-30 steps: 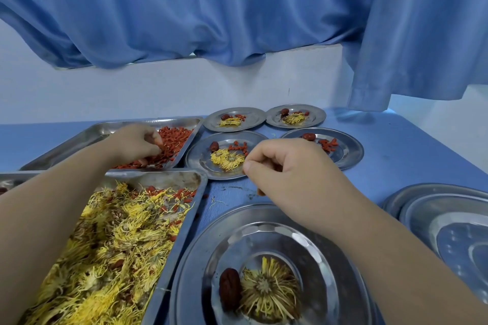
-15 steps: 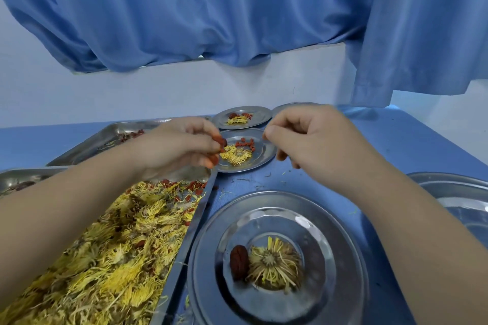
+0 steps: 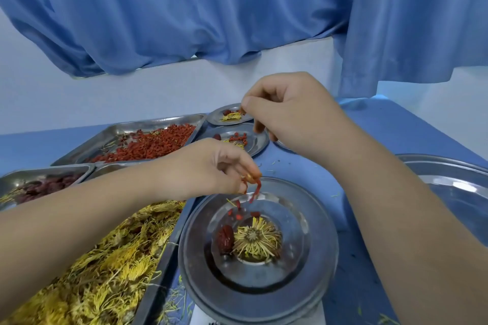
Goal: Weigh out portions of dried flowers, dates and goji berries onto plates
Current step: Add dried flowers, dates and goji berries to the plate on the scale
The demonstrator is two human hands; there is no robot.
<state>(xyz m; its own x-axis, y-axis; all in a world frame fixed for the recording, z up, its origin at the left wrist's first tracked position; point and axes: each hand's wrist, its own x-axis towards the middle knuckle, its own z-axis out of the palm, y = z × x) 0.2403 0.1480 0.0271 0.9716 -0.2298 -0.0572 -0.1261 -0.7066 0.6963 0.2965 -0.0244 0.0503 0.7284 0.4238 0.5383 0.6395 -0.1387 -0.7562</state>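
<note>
My left hand (image 3: 219, 169) pinches goji berries (image 3: 254, 187) just above the near plate (image 3: 314, 221). A few loose ones are on the plate beside the date (image 3: 225, 239) and dried flower (image 3: 257, 240). My right hand (image 3: 290, 119) hangs farther off above the desk (image 3: 396, 134), fingers curled. Whether it holds anything I cannot tell. The goji tray (image 3: 148, 125) sits far left.
</note>
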